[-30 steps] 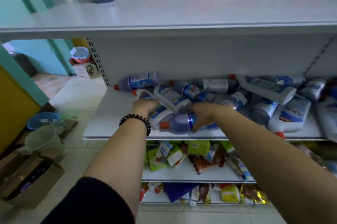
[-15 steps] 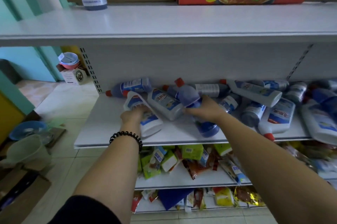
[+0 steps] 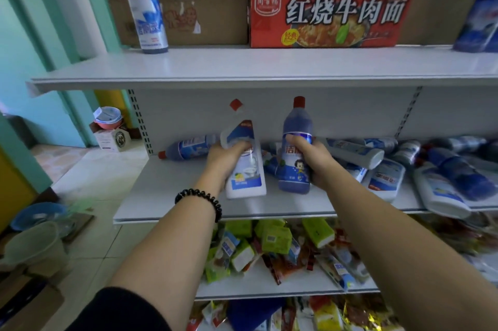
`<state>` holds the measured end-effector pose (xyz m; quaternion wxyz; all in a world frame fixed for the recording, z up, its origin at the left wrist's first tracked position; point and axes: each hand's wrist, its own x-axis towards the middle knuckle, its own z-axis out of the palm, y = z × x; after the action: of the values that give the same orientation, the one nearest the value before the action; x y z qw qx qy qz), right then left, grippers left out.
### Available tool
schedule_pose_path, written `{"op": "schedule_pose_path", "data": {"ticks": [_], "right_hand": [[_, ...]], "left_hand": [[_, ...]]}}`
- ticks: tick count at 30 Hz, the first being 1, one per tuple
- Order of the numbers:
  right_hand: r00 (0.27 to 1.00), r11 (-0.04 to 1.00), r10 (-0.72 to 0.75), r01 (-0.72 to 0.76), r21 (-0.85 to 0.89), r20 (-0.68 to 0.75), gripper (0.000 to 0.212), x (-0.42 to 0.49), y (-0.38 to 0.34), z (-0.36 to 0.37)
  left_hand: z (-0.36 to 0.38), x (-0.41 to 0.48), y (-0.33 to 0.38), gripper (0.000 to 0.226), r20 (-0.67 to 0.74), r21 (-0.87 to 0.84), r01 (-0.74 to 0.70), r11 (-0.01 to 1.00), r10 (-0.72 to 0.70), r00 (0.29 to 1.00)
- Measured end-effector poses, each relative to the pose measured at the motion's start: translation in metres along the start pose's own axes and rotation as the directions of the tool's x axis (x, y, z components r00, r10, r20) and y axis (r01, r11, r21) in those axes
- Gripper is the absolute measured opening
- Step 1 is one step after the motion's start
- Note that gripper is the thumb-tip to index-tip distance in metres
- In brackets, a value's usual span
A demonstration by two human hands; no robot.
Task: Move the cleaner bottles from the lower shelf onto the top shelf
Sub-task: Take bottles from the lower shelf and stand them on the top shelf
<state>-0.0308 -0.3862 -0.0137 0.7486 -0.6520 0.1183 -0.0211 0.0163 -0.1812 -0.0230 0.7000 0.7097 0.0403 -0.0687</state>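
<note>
item 1: white cleaner bottle (image 3: 244,169), red cap on an angled neck. held nearly upright over the front half of the lower shelf (image 3: 175,196), tilted slightly. gripped round its middle by the left hand (image 3: 229,155), fingers curled across the label.

item 2: blue cleaner bottle (image 3: 296,125), red cap. held upright over the lower shelf, just beside item 1 and apart from it. gripped round the waist by the right hand (image 3: 312,161), fingers wrapped over the label. whether either base touches the lower shelf cannot be told.

item 3: heap of cleaner bottles (image 3: 382,171), white and blue, lying on their sides on the lower shelf, toward its right end and partly behind the right hand.

item 4: single blue bottle (image 3: 188,147), lying on its side at the back left of the lower shelf, cap pointing left.

item 5: top shelf (image 3: 242,63), one level above the lower shelf. a tall blue bottle (image 3: 147,7) is stood upright at its left; a second blue bottle (image 3: 482,12) is seen at its right edge, partly cut off.

item 6: red carton (image 3: 328,18), set on the top shelf, above the lower shelf's middle.

item 7: black bead bracelet (image 3: 199,200), worn on the left wrist, in front of the lower shelf.

item 8: snack packets (image 3: 269,244), piled loosely on the level under the lower shelf.
</note>
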Motion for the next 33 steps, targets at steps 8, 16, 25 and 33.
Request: {"op": "schedule_pose_path", "data": {"ticks": [8, 16, 25, 33], "right_hand": [[1.000, 1.000, -0.015, 0.015, 0.008, 0.014, 0.039, -0.042, -0.012, -0.054], [0.996, 0.994, -0.082, 0.084, -0.064, 0.031, 0.081, -0.082, -0.018, -0.120], [0.965, 0.967, -0.250, 0.252, 0.021, -0.073, 0.045, -0.137, -0.055, -0.193], [0.889, 0.895, -0.440, 0.445, 0.016, -0.130, 0.058, -0.188, -0.128, -0.261]], "left_hand": [[0.062, -0.044, 0.003, 0.031, 0.065, 0.002, -0.011, 1.000, 0.011, 0.998], [0.127, -0.101, 0.007, 0.024, 0.142, -0.025, -0.057, 0.998, 0.059, 0.988], [0.205, -0.169, 0.046, 0.032, 0.252, -0.144, -0.136, 0.980, 0.169, 0.953], [0.278, -0.219, 0.104, 0.027, 0.338, -0.249, -0.295, 0.923, 0.368, 0.866]]}}
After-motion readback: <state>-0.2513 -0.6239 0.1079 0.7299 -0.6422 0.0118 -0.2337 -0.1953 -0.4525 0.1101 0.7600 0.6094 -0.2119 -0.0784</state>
